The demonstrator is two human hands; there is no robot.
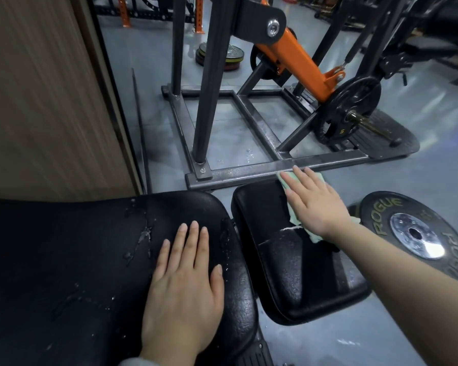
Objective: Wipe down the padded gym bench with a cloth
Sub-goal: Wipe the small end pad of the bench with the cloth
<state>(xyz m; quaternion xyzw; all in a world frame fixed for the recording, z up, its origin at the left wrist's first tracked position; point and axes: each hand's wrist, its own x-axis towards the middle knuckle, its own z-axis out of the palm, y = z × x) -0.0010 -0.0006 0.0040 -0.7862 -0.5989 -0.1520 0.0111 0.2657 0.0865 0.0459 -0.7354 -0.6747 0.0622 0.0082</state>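
A green cloth (pixel 296 220) was pressed flat-fingered onto the seat pad (pixel 288 260) by the right hand (pixel 315 204); beside that pad, the left hand (pixel 185 286) was laid flat, holding nothing, on the back pad (pixel 77 260).

Right hand (pixel 316 204) flat on cloth (pixel 296 219) atop small bench pad (pixel 288 273).

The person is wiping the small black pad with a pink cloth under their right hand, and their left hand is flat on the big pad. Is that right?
Almost. The cloth is pale green, not pink, as the head view shows. The rest holds: the right hand presses it flat on the small black pad, and the left hand lies flat on the big pad.
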